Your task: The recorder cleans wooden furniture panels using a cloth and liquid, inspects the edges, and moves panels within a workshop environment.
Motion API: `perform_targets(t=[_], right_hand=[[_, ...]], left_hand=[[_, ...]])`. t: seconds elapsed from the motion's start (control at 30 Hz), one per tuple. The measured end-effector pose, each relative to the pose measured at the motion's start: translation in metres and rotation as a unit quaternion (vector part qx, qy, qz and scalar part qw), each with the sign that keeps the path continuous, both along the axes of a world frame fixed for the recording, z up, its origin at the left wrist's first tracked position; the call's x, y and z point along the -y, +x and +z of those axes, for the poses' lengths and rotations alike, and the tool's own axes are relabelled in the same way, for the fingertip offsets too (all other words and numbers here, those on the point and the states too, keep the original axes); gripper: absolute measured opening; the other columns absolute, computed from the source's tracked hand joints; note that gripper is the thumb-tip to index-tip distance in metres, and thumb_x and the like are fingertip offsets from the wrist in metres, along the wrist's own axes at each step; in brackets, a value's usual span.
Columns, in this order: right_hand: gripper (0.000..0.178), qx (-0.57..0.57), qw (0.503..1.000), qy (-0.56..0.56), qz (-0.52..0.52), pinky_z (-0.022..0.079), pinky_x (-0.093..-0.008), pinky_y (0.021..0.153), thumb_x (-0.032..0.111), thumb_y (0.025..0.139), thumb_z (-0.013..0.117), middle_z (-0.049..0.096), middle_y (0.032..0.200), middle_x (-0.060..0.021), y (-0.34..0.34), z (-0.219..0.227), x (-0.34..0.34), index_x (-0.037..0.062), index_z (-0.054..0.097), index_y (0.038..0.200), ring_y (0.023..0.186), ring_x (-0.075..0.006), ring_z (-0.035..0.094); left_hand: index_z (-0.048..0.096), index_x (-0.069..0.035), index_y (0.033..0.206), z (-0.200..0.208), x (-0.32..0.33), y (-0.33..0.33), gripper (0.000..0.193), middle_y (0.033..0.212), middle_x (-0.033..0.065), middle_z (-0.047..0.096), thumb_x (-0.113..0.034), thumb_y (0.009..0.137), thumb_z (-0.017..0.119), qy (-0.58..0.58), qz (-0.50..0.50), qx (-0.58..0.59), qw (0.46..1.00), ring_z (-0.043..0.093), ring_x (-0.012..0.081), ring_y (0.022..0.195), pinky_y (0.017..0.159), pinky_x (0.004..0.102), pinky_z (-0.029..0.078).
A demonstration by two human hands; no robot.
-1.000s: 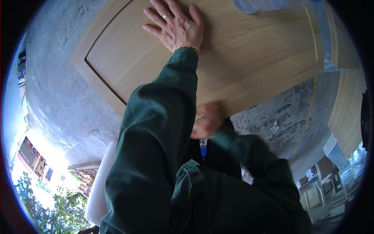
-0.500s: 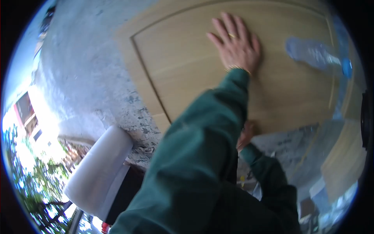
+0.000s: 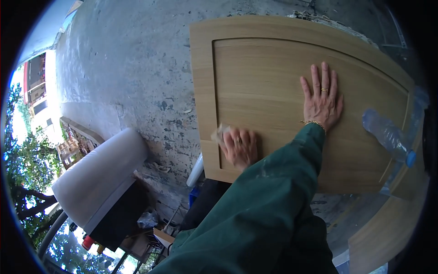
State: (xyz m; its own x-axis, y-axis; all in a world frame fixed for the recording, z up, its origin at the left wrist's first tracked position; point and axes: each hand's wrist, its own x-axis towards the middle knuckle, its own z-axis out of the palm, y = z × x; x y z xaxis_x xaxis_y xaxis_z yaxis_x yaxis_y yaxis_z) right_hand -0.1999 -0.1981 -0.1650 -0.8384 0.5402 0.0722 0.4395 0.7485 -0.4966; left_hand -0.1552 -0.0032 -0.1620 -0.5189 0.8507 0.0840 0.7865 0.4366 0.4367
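Observation:
A light wood door panel (image 3: 269, 91) with a grooved frame lies before me. My left hand (image 3: 321, 107) is pressed flat on its right half, fingers spread, with a ring and a gold bracelet on. Beneath the left forearm, my right arm crosses to the left and is largely hidden. My right hand (image 3: 241, 148) rests near the panel's lower left corner, its fingers curled over a crumpled whitish cloth (image 3: 221, 135). A clear plastic bottle (image 3: 385, 132) with a blue cap lies at the panel's right end, apart from my left hand.
A thick white roll (image 3: 102, 171) stands out at left above a dark box (image 3: 119, 214). Worn grey concrete (image 3: 137, 68) spreads behind the panel. Another wood board (image 3: 388, 233) leans at lower right. Trees and daylight show at far left.
My view has shifted, so the panel sits farther right and shows more fully. My right hand has come out from behind the left arm, moving left onto the panel. My left hand stays flat.

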Motion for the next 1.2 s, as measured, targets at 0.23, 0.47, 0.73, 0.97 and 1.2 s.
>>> perform_targets(t=[0.23, 0.47, 0.73, 0.97, 1.2], right_hand=[[0.044, -0.011, 1.000, -0.002, -0.005, 0.030, -0.0507, 0.096, 0.022, 0.081, 0.051, 0.036, 0.135, -0.0112, -0.028, -0.003, -0.027, 0.0138, 0.045, 0.125, 0.123, -0.0318, 0.034], [0.052, -0.052, 0.930, -0.315, -0.183, 0.027, -0.0481, 0.099, 0.026, 0.076, 0.059, 0.045, 0.124, -0.0162, 0.167, 0.031, -0.046, 0.0137, 0.044, 0.124, 0.116, -0.0348, 0.040], [0.050, 0.145, 0.918, 0.147, -0.339, 0.026, -0.0524, 0.096, 0.029, 0.082, 0.051, 0.032, 0.136, -0.0136, 0.318, 0.006, -0.165, 0.0130, 0.040, 0.128, 0.122, -0.0364, 0.031], [0.047, 0.128, 0.898, 0.195, -0.372, 0.027, -0.0522, 0.094, 0.031, 0.084, 0.049, 0.033, 0.136, -0.0076, 0.312, 0.000, -0.163, 0.0172, 0.040, 0.128, 0.121, -0.0325, 0.034], [0.044, 0.092, 0.899, 0.211, -0.372, 0.028, -0.0524, 0.094, 0.031, 0.084, 0.050, 0.037, 0.134, -0.0073, 0.312, -0.003, -0.163, 0.0187, 0.043, 0.126, 0.120, -0.0318, 0.036]], left_hand=[[0.031, -0.009, 0.134, -0.003, 0.002, 0.006, 0.062, 0.145, 0.0145, 0.013, -0.041, 0.082, 0.044, -0.007, -0.015, 0.024, 1.000, 0.009, 0.0378, 0.133, 0.101, 0.0599, 0.009], [0.034, -0.009, 0.133, -0.003, 0.002, 0.006, 0.060, 0.144, 0.0139, 0.017, -0.041, 0.083, 0.044, -0.008, -0.015, -0.006, 1.000, 0.012, 0.0386, 0.132, 0.101, 0.0607, 0.010], [0.034, -0.010, 0.133, -0.013, 0.003, 0.010, 0.062, 0.143, 0.0143, 0.018, -0.043, 0.081, 0.046, 0.014, -0.057, -0.019, 0.998, 0.011, 0.0403, 0.131, 0.102, 0.0592, 0.009], [0.047, -0.014, 0.123, 0.007, 0.094, 0.005, 0.049, 0.139, 0.0086, 0.030, -0.031, 0.078, 0.059, -0.017, -0.282, 0.046, 0.958, 0.025, 0.0314, 0.129, 0.101, 0.0533, 0.021], [0.064, -0.009, 0.096, 0.048, 0.251, -0.005, 0.026, 0.108, 0.0079, 0.058, -0.010, 0.071, 0.070, -0.115, -0.234, 0.185, 0.948, 0.057, 0.0258, 0.092, 0.071, 0.0316, 0.048]])
